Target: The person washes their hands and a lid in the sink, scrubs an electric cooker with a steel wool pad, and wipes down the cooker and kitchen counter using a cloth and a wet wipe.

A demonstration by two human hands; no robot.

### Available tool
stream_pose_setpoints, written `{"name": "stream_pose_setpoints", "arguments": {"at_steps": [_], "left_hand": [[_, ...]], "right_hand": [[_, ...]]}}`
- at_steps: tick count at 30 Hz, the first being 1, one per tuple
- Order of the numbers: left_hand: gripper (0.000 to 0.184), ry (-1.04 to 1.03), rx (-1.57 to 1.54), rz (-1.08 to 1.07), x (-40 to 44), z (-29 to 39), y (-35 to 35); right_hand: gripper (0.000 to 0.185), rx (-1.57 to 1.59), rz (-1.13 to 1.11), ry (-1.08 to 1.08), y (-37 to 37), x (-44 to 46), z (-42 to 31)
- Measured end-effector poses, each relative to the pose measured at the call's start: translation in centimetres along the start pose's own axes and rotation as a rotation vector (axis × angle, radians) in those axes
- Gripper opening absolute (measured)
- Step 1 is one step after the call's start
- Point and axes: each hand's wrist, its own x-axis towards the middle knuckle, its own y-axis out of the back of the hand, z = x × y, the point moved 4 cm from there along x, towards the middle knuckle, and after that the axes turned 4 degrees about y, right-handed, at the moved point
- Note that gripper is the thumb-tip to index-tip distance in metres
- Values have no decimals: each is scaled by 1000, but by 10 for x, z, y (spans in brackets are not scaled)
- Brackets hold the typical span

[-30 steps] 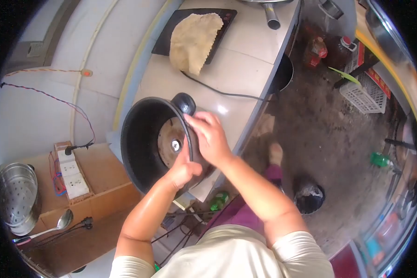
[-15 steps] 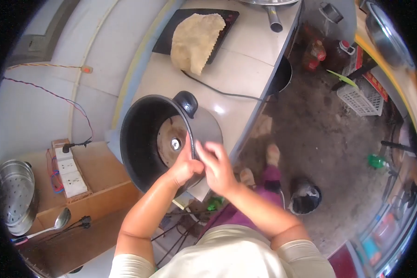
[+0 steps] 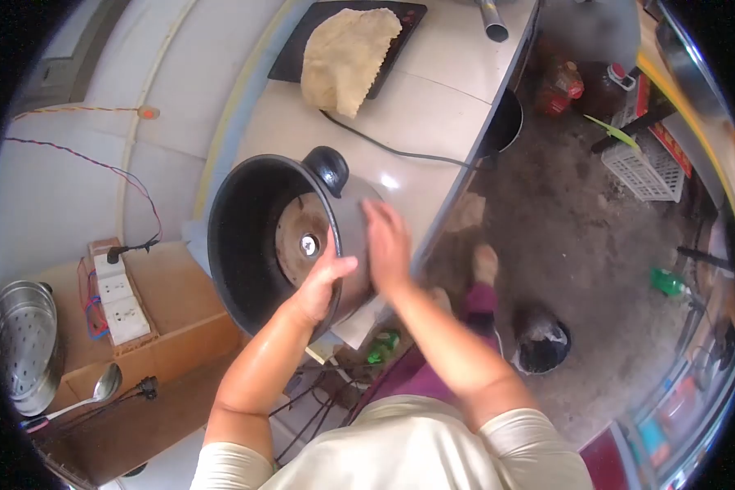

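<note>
A rice cooker body (image 3: 245, 237) lies tipped on the counter edge, its black interior facing left and toward me. A brownish round heating plate with a shiny metal centre shows inside it, and a black handle (image 3: 327, 170) sticks out at its upper rim. My left hand (image 3: 322, 282) grips the near right part of the rim, fingers inside the opening and thumb outside. Against the grey outer wall my right hand (image 3: 388, 249) lies with its fingers stretched out, slightly blurred. Part of the cooker's lower side is hidden behind my left hand and forearm.
Beyond the cooker, a flat piece of dough-like sheet (image 3: 351, 57) rests on a black induction cooker (image 3: 294, 57). A black cord (image 3: 384, 149) crosses the counter (image 3: 441, 106). To the left are a power strip (image 3: 122, 306), a steamer pan (image 3: 28, 343) and a ladle (image 3: 98, 392).
My right hand has moved up and away from my left hand, its fingers opening onto the outer wall. My left hand still holds the rim, with its thumb now showing.
</note>
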Motion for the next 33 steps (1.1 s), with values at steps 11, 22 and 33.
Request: {"name": "stream_pose_setpoints", "arguments": {"at_steps": [11, 22, 33], "left_hand": [[61, 116, -13, 59, 7, -10, 10], [56, 119, 33, 106, 10, -5, 9], [68, 84, 136, 168, 8, 2, -2]], "right_hand": [[39, 76, -30, -73, -7, -9, 24], [40, 157, 54, -183, -17, -18, 48], [37, 90, 31, -172, -12, -12, 26]]}}
